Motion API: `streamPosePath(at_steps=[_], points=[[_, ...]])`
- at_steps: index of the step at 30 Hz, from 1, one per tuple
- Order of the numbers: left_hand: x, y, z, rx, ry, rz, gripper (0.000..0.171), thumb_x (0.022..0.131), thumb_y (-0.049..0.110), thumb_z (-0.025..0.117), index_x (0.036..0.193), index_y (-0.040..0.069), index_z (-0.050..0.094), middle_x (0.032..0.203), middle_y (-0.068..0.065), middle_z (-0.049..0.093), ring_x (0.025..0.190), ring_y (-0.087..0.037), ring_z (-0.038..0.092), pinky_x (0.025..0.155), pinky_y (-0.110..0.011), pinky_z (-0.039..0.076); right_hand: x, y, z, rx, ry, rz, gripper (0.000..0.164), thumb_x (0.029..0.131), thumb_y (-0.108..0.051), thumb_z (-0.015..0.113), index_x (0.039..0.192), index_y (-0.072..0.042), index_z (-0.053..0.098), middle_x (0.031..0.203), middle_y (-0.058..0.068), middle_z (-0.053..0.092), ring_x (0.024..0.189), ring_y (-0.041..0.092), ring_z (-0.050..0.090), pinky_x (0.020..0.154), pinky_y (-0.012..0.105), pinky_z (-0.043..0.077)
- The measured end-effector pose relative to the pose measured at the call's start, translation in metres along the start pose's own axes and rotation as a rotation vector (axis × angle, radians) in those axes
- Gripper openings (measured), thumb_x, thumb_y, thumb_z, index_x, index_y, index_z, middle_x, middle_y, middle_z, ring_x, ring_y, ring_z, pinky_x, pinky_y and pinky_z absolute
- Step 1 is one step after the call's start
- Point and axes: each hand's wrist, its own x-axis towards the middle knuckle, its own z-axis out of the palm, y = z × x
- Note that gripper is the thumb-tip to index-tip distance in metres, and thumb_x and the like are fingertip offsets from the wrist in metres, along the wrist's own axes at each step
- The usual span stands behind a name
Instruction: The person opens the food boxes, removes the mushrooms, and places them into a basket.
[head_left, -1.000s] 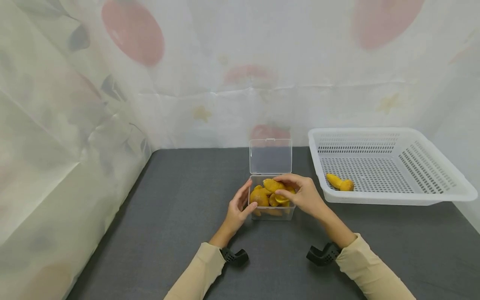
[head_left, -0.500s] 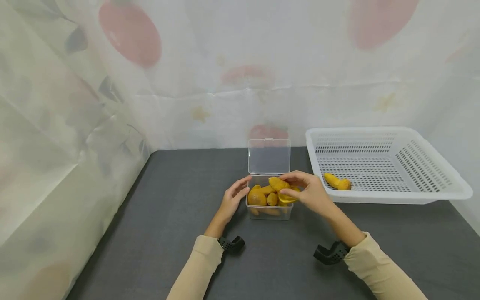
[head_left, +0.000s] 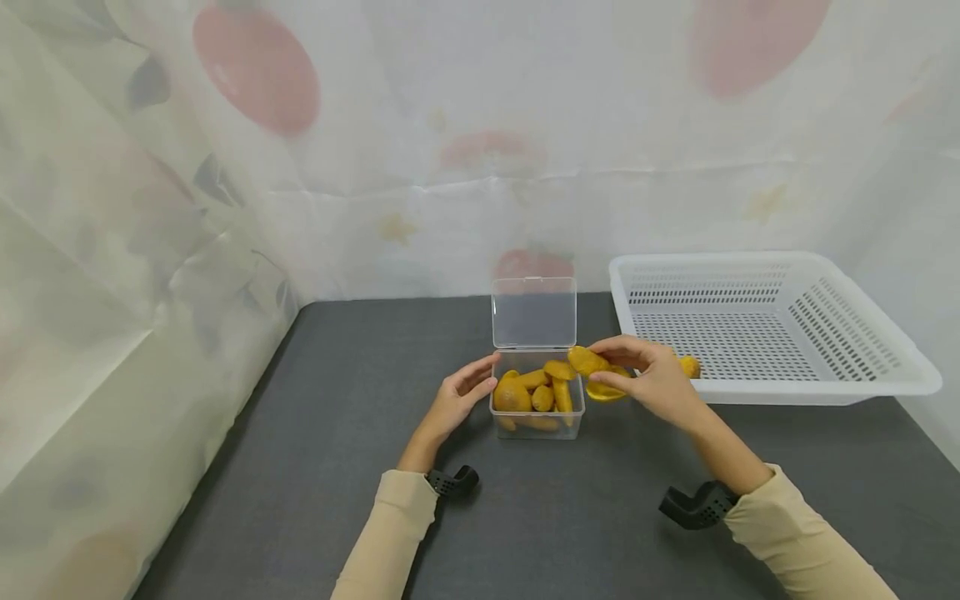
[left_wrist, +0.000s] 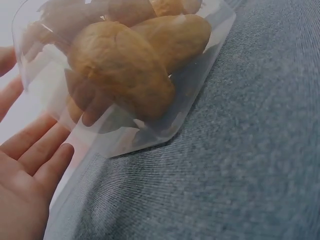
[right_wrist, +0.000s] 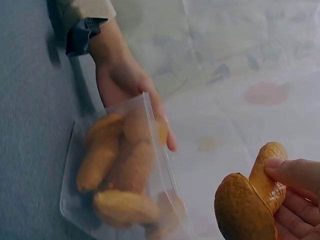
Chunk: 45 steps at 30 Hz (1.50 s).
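Observation:
My right hand pinches a yellow-brown mushroom between thumb and fingers, just right of a clear plastic box. In the right wrist view the held mushroom's rounded cap points away from the hand, and the thumb lies on its stem. Several similar mushrooms fill the box, some with rounded caps and some lying lengthwise. The box's hinged lid stands upright at the back. My left hand is at the box's left wall, its fingers extended along the clear side.
A white perforated basket stands at the back right. Inside its left corner lies one mushroom, partly hidden behind the right hand. Dark grey cloth covers the table, and a printed curtain hangs behind it.
The right hand has lifted a mushroom out of the box and moved right with it, past the box's edge. The left hand has stayed by the box with its fingers a little straighter.

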Motion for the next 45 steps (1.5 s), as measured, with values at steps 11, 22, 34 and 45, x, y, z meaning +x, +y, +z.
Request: streamPosePath(at_steps=[11, 22, 34, 45], points=[[0.005, 0.000, -0.006, 0.023, -0.044, -0.043, 0.046, 0.097, 0.017, 0.058, 0.142, 0.012, 0.049, 0.150, -0.012, 0.046, 0.142, -0.031, 0.041, 0.117, -0.049, 0.035, -0.005, 0.003, -0.039, 0.024, 0.095, 0.035, 0.031, 0.079, 0.008, 0.072, 0.110, 0.010, 0.064, 0.100, -0.031, 0.066, 0.090, -0.014, 0.065, 0.075, 0.007, 0.055], [0.004, 0.003, -0.007, -0.027, -0.037, -0.108, 0.045, 0.097, 0.017, 0.058, 0.141, 0.014, 0.050, 0.151, -0.009, 0.046, 0.143, -0.028, 0.039, 0.119, -0.049, 0.033, -0.012, 0.019, -0.075, 0.068, 0.226, 0.104, 0.031, 0.080, 0.009, 0.070, 0.109, -0.005, 0.070, 0.096, -0.026, 0.071, 0.084, -0.010, 0.068, 0.072, 0.005, 0.054], [-0.001, 0.002, -0.009, 0.029, -0.073, -0.057, 0.047, 0.099, 0.017, 0.055, 0.145, 0.014, 0.045, 0.153, -0.010, 0.042, 0.144, -0.030, 0.037, 0.118, -0.050, 0.034, -0.019, 0.036, -0.096, -0.035, 0.235, 0.181, 0.032, 0.082, 0.005, 0.071, 0.112, -0.007, 0.069, 0.096, -0.030, 0.068, 0.084, -0.014, 0.066, 0.072, 0.003, 0.052], [0.000, 0.004, -0.007, 0.019, -0.075, -0.040, 0.046, 0.099, 0.015, 0.055, 0.144, 0.013, 0.046, 0.153, -0.011, 0.043, 0.144, -0.031, 0.038, 0.117, -0.051, 0.034, -0.030, 0.041, -0.100, -0.178, 0.184, 0.240, 0.033, 0.088, -0.009, 0.069, 0.117, 0.007, 0.063, 0.096, -0.038, 0.063, 0.087, -0.022, 0.060, 0.073, -0.001, 0.049]])
